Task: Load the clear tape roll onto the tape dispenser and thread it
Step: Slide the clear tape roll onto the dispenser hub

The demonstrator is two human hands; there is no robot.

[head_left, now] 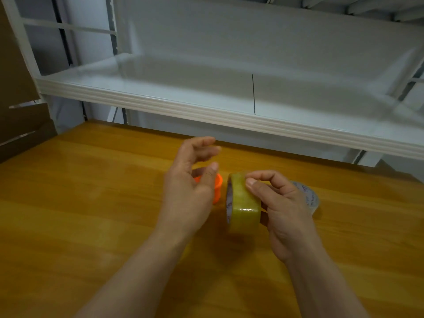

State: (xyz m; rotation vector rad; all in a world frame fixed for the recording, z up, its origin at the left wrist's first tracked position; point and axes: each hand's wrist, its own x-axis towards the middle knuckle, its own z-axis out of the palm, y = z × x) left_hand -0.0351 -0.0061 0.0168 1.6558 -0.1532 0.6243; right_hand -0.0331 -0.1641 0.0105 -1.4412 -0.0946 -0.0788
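Grip comes first: the right hand (282, 203) grasps the clear tape roll (243, 205), thumb pressed on the outer band and fingers curled round the far side. The roll stands on edge just above the desk (91, 203), its printed core facing left. Held so, the thumb tip sits where it could feel for the loose end of the tape, which is probably why the roll is turned this way; the end itself is too faint to make out.

The left hand (188, 189) is released, fingers loosely spread and holding nothing, and it hovers over an orange piece that I take to be the tape dispenser (218, 187). Most of that piece is hidden behind the palm, so its shape is unclear. Roll and dispenser lie just beside each other but apart, so loading has not begun.

A second roll (309, 196) lies flat on the desk behind the right hand. A white shelf (206, 109) runs across above the desk's far edge, and brown cardboard (20, 88) stands at the left.
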